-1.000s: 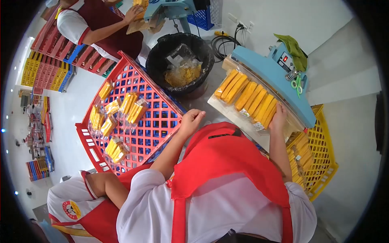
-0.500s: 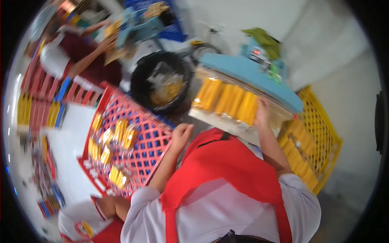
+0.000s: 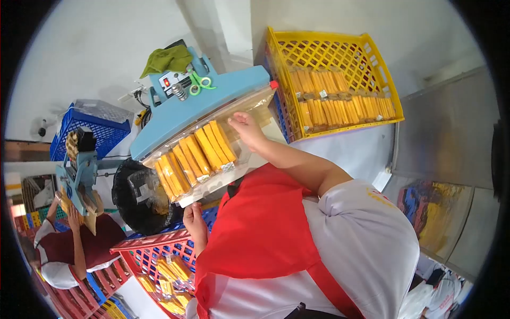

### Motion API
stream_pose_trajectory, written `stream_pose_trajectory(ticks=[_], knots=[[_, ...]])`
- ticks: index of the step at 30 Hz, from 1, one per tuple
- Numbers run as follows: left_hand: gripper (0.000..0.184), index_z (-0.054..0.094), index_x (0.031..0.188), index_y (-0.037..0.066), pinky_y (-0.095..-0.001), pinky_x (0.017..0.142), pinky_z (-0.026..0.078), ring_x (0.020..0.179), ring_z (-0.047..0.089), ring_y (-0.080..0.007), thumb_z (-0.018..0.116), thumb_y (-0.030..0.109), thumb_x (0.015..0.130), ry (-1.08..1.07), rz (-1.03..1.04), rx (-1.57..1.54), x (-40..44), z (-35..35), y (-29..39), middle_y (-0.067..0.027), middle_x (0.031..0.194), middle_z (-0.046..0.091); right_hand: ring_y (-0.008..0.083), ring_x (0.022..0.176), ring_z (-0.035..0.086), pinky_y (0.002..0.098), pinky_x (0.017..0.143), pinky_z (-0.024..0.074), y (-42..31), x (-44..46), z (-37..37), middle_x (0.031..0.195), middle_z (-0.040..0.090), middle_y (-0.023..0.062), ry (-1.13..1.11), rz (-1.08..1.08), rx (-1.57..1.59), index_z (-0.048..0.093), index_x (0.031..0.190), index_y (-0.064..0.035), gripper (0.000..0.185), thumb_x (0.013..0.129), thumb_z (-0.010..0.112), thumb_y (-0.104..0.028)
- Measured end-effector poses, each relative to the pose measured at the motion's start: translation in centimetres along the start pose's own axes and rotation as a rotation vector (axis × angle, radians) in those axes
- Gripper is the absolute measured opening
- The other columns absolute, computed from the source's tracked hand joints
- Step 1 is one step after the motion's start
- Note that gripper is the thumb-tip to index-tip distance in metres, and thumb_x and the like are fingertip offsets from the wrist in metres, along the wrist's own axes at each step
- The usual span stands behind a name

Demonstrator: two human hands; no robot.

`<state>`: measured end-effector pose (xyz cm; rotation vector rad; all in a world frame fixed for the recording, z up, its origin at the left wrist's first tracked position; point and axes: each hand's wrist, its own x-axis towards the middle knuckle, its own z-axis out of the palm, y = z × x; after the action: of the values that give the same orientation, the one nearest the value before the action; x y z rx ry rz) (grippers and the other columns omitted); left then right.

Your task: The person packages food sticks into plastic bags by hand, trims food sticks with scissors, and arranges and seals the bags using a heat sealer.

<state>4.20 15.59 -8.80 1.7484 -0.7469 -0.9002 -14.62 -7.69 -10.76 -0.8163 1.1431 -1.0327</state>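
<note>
Packs of yellow stick-shaped food (image 3: 195, 153) in clear plastic lie in a row on the pale tray of a blue bag sealer (image 3: 202, 109). My right hand (image 3: 245, 129) is over the clear film past the right end of the row, fingers loosely bent and apart, with nothing visible in them. Below the tray's lower left corner is my left hand (image 3: 196, 222), its fingers curled closed; whether anything is in them is hidden. The sealer carries a red-lit switch, green scissors (image 3: 200, 83) and a green cloth (image 3: 166, 59).
A yellow crate (image 3: 390, 87) with rows of packs stands right of the sealer. At lower left is a red crate (image 3: 154, 244) holding loose packs, beside a black-lined bin (image 3: 125, 183). A co-worker (image 3: 77, 244) stands at another sealer (image 3: 82, 173) on the left.
My view has swung to the right, showing more of the yellow crate. My right hand has moved off the end pack onto the film. My left hand is closer to the tray.
</note>
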Motion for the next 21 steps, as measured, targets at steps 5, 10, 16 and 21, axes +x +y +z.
stream_pose_trajectory(ticks=[5,10,16,21], knots=[[0.020,0.056,0.075,0.001,-0.0193,0.054,0.032,0.058,0.040,-0.0052,0.051,0.016,0.086,-0.071,0.038,-0.051,1.1,1.5,0.5,0.0016,0.064,0.049,0.0102,0.077,0.051,0.0227,0.068,0.0412,-1.6,-0.7,-4.6,0.085,0.055,0.0054,0.040,-0.036,0.054,0.050,0.096,-0.0013,0.027,0.079,0.058,-0.021],[0.022,0.056,0.074,0.000,-0.0193,0.054,0.032,0.057,0.040,-0.0054,0.051,0.019,0.086,-0.080,0.054,-0.044,0.5,2.1,1.5,0.0014,0.063,0.049,0.0104,0.056,0.050,0.0231,0.053,0.0418,-9.1,-0.3,-15.2,0.064,0.053,0.0029,0.277,-0.284,-0.203,0.054,0.094,-0.0011,0.021,0.079,0.054,-0.016],[0.026,0.055,0.073,0.001,-0.0199,0.052,0.031,0.057,0.038,-0.0056,0.046,0.020,0.088,0.091,0.107,0.118,0.8,0.4,2.0,0.0013,0.060,0.045,0.0141,0.057,0.052,0.0266,0.048,0.0420,-4.9,5.8,-38.7,0.065,0.055,0.0041,0.555,-0.410,-0.608,0.058,0.090,-0.0059,0.020,0.071,0.056,-0.010],[0.028,0.054,0.072,0.001,-0.0197,0.050,0.028,0.054,0.036,-0.0051,0.046,0.023,0.088,0.150,0.117,0.074,1.0,0.7,1.2,0.0020,0.056,0.042,0.0193,0.053,0.056,0.0336,0.045,0.0423,-2.0,3.8,-43.9,0.060,0.057,0.0068,-0.128,-0.224,-2.278,0.060,0.070,-0.0114,0.006,0.064,0.056,-0.011]])
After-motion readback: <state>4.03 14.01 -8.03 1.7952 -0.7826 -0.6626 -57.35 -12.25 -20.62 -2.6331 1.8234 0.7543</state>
